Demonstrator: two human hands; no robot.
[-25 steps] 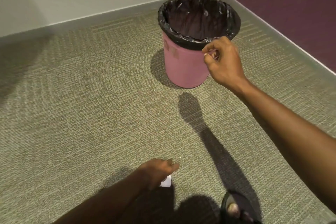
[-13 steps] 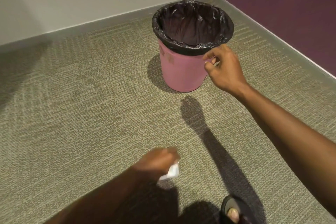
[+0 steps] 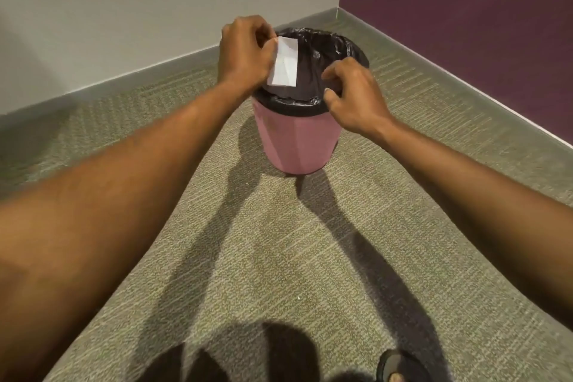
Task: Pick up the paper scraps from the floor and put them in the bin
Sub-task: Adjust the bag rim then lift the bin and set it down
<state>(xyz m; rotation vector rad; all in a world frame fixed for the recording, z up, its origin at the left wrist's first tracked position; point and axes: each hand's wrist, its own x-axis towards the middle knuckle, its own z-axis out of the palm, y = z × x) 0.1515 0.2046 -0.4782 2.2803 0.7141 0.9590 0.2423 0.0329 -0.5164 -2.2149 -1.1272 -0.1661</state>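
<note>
A pink bin [image 3: 297,139] with a black liner [image 3: 336,45] stands on the carpet near the room corner. My left hand [image 3: 245,53] is above the bin's left rim and pinches a white folded paper scrap [image 3: 285,62], which hangs over the bin's opening. My right hand [image 3: 353,96] hovers at the near right rim with its fingers curled and apart. I see nothing in it.
Grey-green carpet [image 3: 279,257] covers the floor, with tiny white specks [image 3: 298,297] on it. A pale wall [image 3: 124,9] runs behind the bin and a purple wall [image 3: 465,9] stands to the right. My sandalled foot [image 3: 400,366] shows at the bottom edge.
My left hand lifted the white scrap from the floor up over the bin. My right hand stayed by the rim and its fingers have spread. The view has moved closer to the bin.
</note>
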